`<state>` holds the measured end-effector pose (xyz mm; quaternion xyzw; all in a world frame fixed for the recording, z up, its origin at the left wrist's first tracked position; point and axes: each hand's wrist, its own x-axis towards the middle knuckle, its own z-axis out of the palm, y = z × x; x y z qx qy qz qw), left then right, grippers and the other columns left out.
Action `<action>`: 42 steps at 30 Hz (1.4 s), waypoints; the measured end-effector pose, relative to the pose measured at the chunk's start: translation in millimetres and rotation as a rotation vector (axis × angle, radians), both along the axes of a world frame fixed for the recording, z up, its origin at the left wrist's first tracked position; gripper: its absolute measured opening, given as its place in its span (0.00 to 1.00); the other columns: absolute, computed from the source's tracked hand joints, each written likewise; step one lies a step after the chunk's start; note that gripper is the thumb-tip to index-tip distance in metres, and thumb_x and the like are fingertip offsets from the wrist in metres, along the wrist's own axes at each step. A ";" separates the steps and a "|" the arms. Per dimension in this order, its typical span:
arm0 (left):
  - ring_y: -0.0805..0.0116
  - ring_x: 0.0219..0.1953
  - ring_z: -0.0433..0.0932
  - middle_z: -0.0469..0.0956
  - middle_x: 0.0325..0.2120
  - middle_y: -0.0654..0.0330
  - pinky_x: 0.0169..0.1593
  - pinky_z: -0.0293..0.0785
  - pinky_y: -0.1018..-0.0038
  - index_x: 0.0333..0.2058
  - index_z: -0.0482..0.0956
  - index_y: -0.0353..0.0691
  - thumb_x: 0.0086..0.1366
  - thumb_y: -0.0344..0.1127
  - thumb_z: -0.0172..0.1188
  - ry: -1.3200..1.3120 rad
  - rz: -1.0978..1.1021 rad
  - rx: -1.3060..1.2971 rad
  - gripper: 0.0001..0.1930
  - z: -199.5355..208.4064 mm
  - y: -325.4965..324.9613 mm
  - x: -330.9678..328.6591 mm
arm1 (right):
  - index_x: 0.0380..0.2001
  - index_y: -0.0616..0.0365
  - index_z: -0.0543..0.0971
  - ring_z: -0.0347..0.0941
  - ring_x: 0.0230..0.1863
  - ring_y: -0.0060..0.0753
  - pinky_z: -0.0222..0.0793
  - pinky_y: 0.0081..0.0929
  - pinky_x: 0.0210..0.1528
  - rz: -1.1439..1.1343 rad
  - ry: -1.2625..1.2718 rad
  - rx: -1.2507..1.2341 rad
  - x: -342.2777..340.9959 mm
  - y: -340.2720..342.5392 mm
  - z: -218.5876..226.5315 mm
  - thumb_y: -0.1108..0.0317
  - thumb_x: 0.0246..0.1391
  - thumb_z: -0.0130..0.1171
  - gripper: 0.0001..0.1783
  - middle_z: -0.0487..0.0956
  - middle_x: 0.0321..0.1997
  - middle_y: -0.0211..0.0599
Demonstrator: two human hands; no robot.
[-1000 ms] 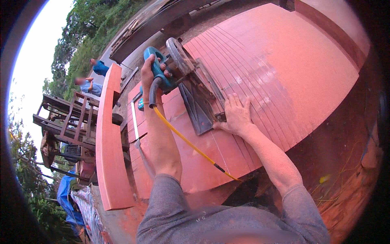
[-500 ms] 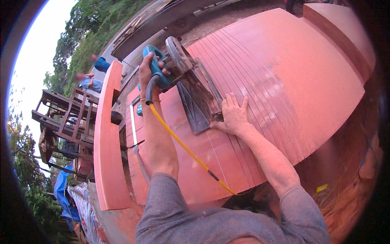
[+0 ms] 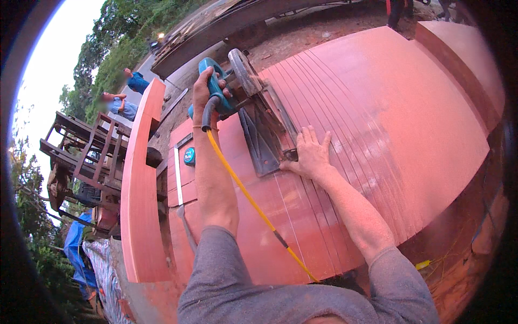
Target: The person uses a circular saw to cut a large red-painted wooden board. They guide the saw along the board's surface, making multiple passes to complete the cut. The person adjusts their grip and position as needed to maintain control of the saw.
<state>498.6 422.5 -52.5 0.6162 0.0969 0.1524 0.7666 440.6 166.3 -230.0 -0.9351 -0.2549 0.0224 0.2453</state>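
My left hand [image 3: 202,93] is wrapped around the rear handle of a teal circular saw [image 3: 220,101]. The saw rests on a large reddish wood slab [image 3: 431,116] scored with several long parallel cuts. Its dark metal base plate [image 3: 260,154] lies flat on the surface. At the plate's near corner, my right hand [image 3: 313,154] is spread on the wood, thumb touching the plate's edge. A yellow power cord [image 3: 243,190] runs from the handle back past my left forearm. Beneath the saw, the blade's contact with the wood is hidden.
Left of my forearm are a teal tape measure [image 3: 189,156] and a metal square [image 3: 178,175]. A long notched timber [image 3: 143,200] stands along the left, with a wooden-framed machine [image 3: 89,162] beyond. Two people [image 3: 125,107] are farther off. Another timber [image 3: 458,70] borders the far right.
The view has shifted slightly, bringing the tape measure out from behind my left forearm. Both hands keep their places on the saw and slab, with little visible movement of the saw along the wood.
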 end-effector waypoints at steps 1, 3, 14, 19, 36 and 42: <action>0.66 0.17 0.75 0.75 0.22 0.59 0.24 0.76 0.70 0.42 0.70 0.39 0.69 0.49 0.58 0.001 0.004 0.005 0.18 -0.3 2.8 4.2 | 0.66 0.72 0.65 0.48 0.79 0.50 0.36 0.82 0.70 0.000 -0.004 -0.008 4.2 2.9 -0.6 0.27 0.37 0.70 0.66 0.60 0.75 0.54; 0.66 0.17 0.75 0.75 0.22 0.59 0.24 0.76 0.70 0.42 0.70 0.39 0.69 0.49 0.58 0.007 0.015 0.014 0.18 -0.8 9.1 14.0 | 0.66 0.72 0.65 0.48 0.79 0.50 0.36 0.82 0.70 -0.005 -0.011 -0.025 12.3 9.3 -2.1 0.27 0.37 0.70 0.66 0.60 0.74 0.55; 0.66 0.17 0.74 0.75 0.21 0.59 0.24 0.75 0.71 0.40 0.70 0.40 0.68 0.49 0.59 0.007 -0.014 -0.013 0.17 0.1 48.4 71.5 | 0.66 0.70 0.66 0.50 0.79 0.49 0.37 0.80 0.70 -0.024 -0.066 0.007 64.8 44.8 -9.7 0.26 0.40 0.67 0.64 0.60 0.75 0.55; 0.67 0.18 0.74 0.75 0.22 0.60 0.23 0.75 0.71 0.38 0.71 0.40 0.68 0.48 0.58 0.011 0.025 0.020 0.17 4.7 58.4 94.0 | 0.67 0.68 0.66 0.49 0.79 0.48 0.37 0.80 0.70 -0.014 -0.028 0.000 88.6 60.3 -4.8 0.26 0.39 0.67 0.64 0.60 0.75 0.54; 0.65 0.18 0.75 0.76 0.22 0.58 0.22 0.77 0.68 0.36 0.71 0.42 0.66 0.47 0.61 -0.049 -0.027 -0.070 0.15 -9.7 128.9 180.4 | 0.68 0.66 0.64 0.43 0.81 0.45 0.31 0.81 0.71 -0.046 0.030 -0.015 153.6 104.8 8.2 0.28 0.42 0.68 0.62 0.56 0.77 0.50; 0.62 0.18 0.77 0.78 0.24 0.56 0.23 0.78 0.65 0.44 0.71 0.42 0.67 0.49 0.62 -0.025 0.066 0.092 0.18 -13.2 136.6 189.9 | 0.69 0.64 0.64 0.43 0.81 0.44 0.28 0.82 0.71 -0.087 0.039 -0.022 162.1 117.0 2.9 0.27 0.42 0.67 0.62 0.56 0.77 0.48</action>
